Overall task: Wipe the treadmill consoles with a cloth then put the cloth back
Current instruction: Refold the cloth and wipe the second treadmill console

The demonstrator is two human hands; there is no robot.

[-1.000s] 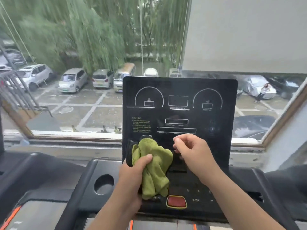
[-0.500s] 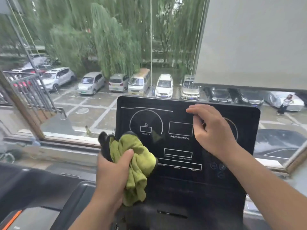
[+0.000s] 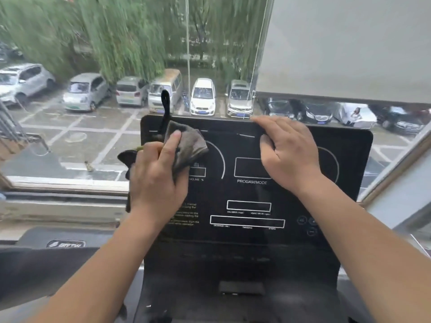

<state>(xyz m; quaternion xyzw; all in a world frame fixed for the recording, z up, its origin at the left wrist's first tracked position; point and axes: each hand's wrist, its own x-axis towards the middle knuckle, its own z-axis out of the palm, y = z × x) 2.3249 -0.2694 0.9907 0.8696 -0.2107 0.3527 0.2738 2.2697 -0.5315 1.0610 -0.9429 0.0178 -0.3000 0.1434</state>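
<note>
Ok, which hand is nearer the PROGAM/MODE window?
Right. The right hand grips the top edge of the console, its palm overlapping the upper right corner of the PROGAM/MODE window. The left hand holds the cloth on the incline dial, left of that window.

A person's left hand point(image 3: 156, 180) and right hand point(image 3: 289, 155) are showing bare, as are both forearms point(image 3: 112, 264) as far as they are in view; nails are looking short and trimmed, with tendons and knuckles standing out across the backs.
</note>
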